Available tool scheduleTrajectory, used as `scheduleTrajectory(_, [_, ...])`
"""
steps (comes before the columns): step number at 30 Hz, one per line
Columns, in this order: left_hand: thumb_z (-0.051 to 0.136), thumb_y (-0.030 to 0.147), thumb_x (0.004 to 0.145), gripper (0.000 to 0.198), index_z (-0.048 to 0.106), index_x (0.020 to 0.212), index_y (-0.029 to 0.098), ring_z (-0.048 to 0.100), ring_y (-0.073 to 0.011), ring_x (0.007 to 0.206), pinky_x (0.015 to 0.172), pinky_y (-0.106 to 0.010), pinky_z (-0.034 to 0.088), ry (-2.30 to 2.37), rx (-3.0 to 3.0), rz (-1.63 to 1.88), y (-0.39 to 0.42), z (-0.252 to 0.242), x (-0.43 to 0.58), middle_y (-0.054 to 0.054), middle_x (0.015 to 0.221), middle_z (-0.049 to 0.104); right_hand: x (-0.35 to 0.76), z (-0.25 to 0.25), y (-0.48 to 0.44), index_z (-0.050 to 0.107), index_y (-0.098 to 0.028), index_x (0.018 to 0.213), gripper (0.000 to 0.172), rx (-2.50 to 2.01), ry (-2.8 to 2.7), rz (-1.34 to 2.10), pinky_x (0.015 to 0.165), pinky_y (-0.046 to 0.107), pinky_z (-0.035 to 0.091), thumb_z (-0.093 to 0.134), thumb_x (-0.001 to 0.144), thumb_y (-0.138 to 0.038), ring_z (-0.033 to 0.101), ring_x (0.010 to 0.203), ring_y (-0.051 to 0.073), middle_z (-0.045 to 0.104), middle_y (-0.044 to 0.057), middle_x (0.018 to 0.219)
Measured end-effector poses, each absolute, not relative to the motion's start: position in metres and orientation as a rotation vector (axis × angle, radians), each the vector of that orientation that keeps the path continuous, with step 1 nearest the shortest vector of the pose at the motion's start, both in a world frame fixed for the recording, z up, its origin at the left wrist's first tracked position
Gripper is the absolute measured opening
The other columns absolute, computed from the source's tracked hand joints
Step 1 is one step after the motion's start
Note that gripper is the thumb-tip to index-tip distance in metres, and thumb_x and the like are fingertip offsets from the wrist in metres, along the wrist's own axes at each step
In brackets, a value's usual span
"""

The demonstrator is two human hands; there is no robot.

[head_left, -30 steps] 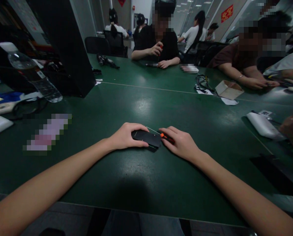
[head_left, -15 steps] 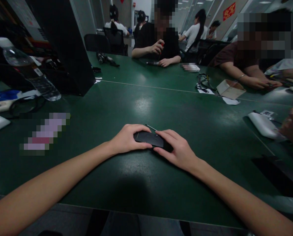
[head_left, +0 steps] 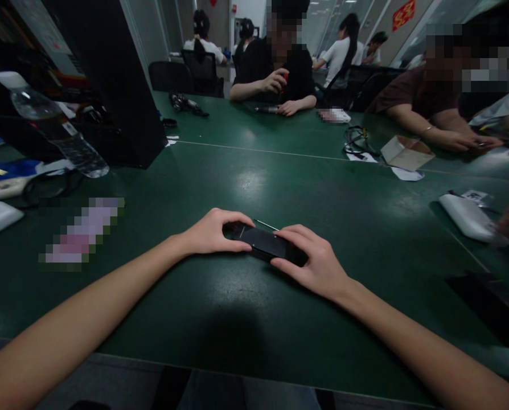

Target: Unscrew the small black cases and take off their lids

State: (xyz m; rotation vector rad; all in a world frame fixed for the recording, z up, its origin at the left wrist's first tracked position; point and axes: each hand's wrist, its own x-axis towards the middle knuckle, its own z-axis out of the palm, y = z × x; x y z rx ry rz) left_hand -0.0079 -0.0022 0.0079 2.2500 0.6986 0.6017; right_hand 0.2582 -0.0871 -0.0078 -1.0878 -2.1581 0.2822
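Note:
A black oblong case (head_left: 268,242) with a smooth top lies at the middle of the green table, a pale line crossing it near its left end. My left hand (head_left: 214,230) pinches that left end between thumb and fingers. Wrapped round the right end is my right hand (head_left: 312,259), thumb on the near side and fingers on the far side, hiding that end. Just behind the case lies a thin metal rod (head_left: 265,224), its right end hidden by my right fingers. What kind of device the case is, I cannot tell.
A plastic bottle (head_left: 60,128) stands at the left beside a black upright panel (head_left: 130,114). A blurred-out flat item (head_left: 86,230) lies left of my hands. Farther right are a small open box (head_left: 403,152), cables (head_left: 357,141) and a white device (head_left: 466,216). Other people sit across the table.
My left hand has shifted a little left along the case, uncovering more of its left part. My right hand has moved slightly right, still gripping. The view has turned slightly.

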Motion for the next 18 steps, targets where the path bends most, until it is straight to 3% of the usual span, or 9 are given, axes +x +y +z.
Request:
scheduleTrajectory(6, [0.082,0.045,0.077,0.049,0.073,0.115,0.016,0.07,-0.0205,0.089,0.077,-0.029,0.052,0.728,2.234,0.603,-0.0038,0.0085,-0.0077,-0.007,0.102,0.076,0.2579,-0.0072,-0.087,0.067,-0.018,0.121,0.037,-1.108,-2.145,0.304,0.087,0.043,0.059,0.069,0.092,-0.041,0.068,0.102,0.025,0.07,0.012,0.112])
scheduleTrajectory(18, [0.083,0.037,0.076,0.049,0.072,0.119,0.016,0.073,-0.0222,0.099,0.089,-0.033,0.06,0.668,2.092,0.55,0.0019,0.0104,-0.0123,-0.009,0.111,0.076,0.2584,-0.0079,-0.0858,0.068,-0.018,0.12,0.035,-1.09,-2.15,0.286,0.086,0.042,0.06,0.069,0.092,-0.038,0.068,0.099,0.024,0.071,0.012,0.11])
